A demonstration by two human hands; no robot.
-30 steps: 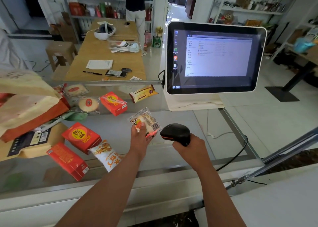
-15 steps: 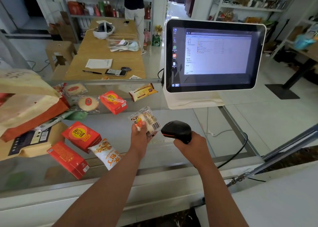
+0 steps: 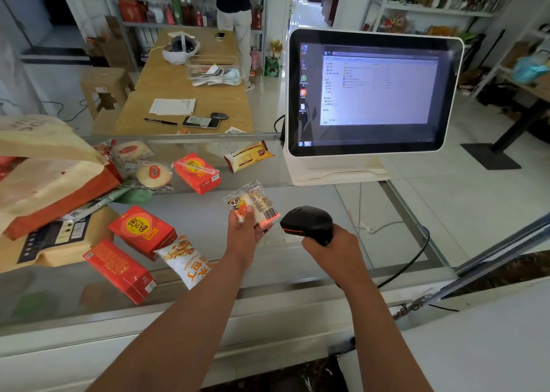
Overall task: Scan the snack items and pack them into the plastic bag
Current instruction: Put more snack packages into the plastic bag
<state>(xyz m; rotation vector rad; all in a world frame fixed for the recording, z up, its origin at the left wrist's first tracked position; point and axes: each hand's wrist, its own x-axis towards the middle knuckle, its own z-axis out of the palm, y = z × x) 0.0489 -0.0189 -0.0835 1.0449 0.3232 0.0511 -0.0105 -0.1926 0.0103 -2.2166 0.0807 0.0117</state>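
Pinched between the thumb and curled fingers of the left hand (image 3: 242, 234), a small clear snack packet (image 3: 253, 202) is held up just below the lower left corner of the monitor (image 3: 375, 94), with its printed face turned to the right. The right hand (image 3: 333, 249) is wrapped tight round the handle of a black scanner (image 3: 308, 223), whose nose sits just beside the packet. A red line of light falls across the barcode (image 3: 271, 214), so scanning this one item looks to be the step in hand. Farther left of the monitor, the glass counter (image 3: 208, 210) carries what seem to be the waiting items: red boxes (image 3: 143, 229), a white packet with orange lettering (image 3: 186, 260), round cakes in clear wrap (image 3: 153, 176) and a yellow-wrapped bar (image 3: 248, 155) nearest the monitor's base. Well apart from the monitor, at the far left, the bag (image 3: 44, 165) slumps on the counter; whether anything is inside cannot be told. Most of the scanning and packing appears to remain.
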